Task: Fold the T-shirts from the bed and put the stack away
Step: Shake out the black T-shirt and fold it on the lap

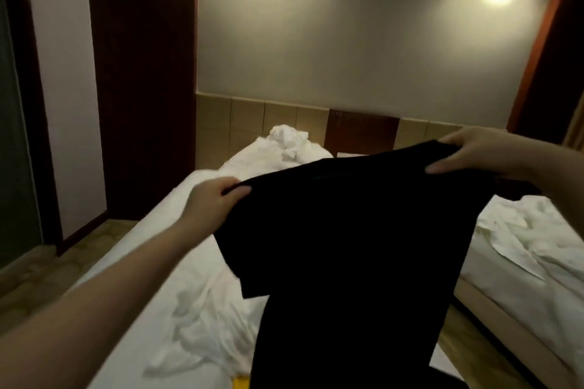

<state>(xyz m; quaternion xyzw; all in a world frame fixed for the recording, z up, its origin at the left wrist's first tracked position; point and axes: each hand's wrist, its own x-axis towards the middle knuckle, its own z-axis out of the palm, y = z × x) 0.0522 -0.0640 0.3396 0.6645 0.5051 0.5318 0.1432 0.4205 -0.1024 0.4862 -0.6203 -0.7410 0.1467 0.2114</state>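
Note:
A black T-shirt (354,240) hangs in the air in front of me, spread wide above the white bed (177,262). My left hand (215,202) pinches its left shoulder between thumb and fingers. At the upper right, my right hand (467,151) grips the other shoulder, a little higher. One short sleeve droops on the left side, and the body of the shirt falls straight down past the bottom of the view. The shirt hides the middle of the bed.
A crumpled white bundle (287,139) lies at the head of the bed by the tiled headboard. A second bed (531,249) with rumpled white sheets stands to the right across a narrow floor gap. A yellow scrap (240,382) shows at the bottom edge. Dark wooden panels line the left wall.

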